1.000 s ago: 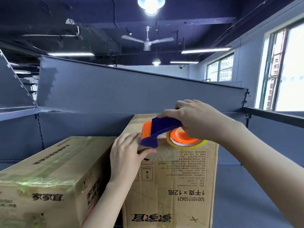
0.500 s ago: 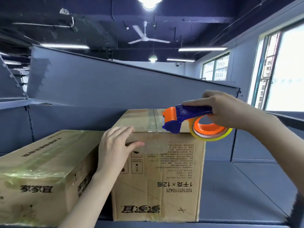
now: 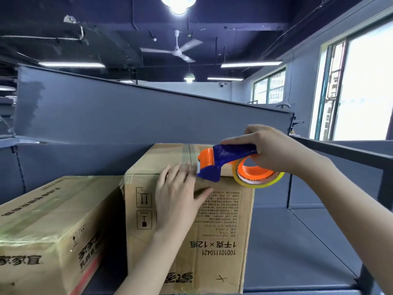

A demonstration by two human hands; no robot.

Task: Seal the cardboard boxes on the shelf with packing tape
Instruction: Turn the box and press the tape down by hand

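An upright cardboard box (image 3: 221,226) stands on the grey shelf (image 3: 293,248), with a clear tape strip along its top seam and down onto the front face. My left hand (image 3: 178,194) lies flat over the box's front top edge, fingers spread, pressing on the tape end. My right hand (image 3: 276,150) grips a blue and orange tape dispenser (image 3: 225,160) with a yellowish tape roll. The dispenser hovers just above the box's front right top edge, its orange head pointing left toward my left hand. A second, lower box (image 3: 49,226) with glossy tape on top lies to the left.
The shelf's grey back panel (image 3: 127,116) rises behind both boxes. A dark shelf frame rail (image 3: 344,152) and post run along the right side. Bare shelf surface stretches right of the upright box. Windows (image 3: 361,86) are at the right; a ceiling fan hangs overhead.
My right hand carried the dispenser off the front of the box to the right and up. My left hand slid along the front top edge toward the tape strip.
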